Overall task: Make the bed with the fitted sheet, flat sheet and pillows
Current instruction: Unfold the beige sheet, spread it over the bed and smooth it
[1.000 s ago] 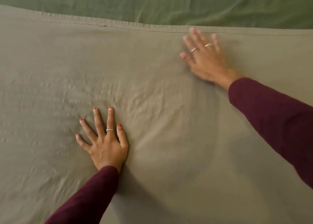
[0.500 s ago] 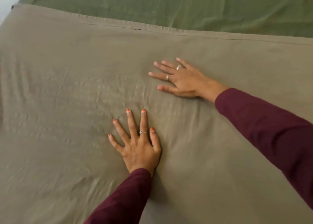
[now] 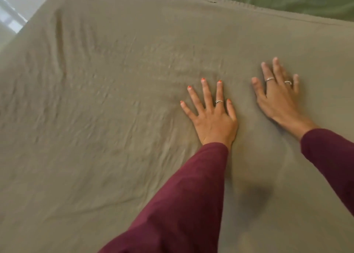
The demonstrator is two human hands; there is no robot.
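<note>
The flat sheet (image 3: 115, 118) is matt, creased khaki cloth; the green fitted sheet (image 3: 306, 2) looks like smoother cloth.

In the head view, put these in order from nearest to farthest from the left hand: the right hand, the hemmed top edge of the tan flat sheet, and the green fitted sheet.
From the left hand:
1. Right hand, beside it on the right, flat on the flat sheet.
2. Hemmed top edge, farther up the bed.
3. Green fitted sheet, past that edge, upper right.

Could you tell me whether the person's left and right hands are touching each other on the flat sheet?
Apart. The head view shows the left hand and right hand flat on the flat sheet, bare cloth between them.
</note>
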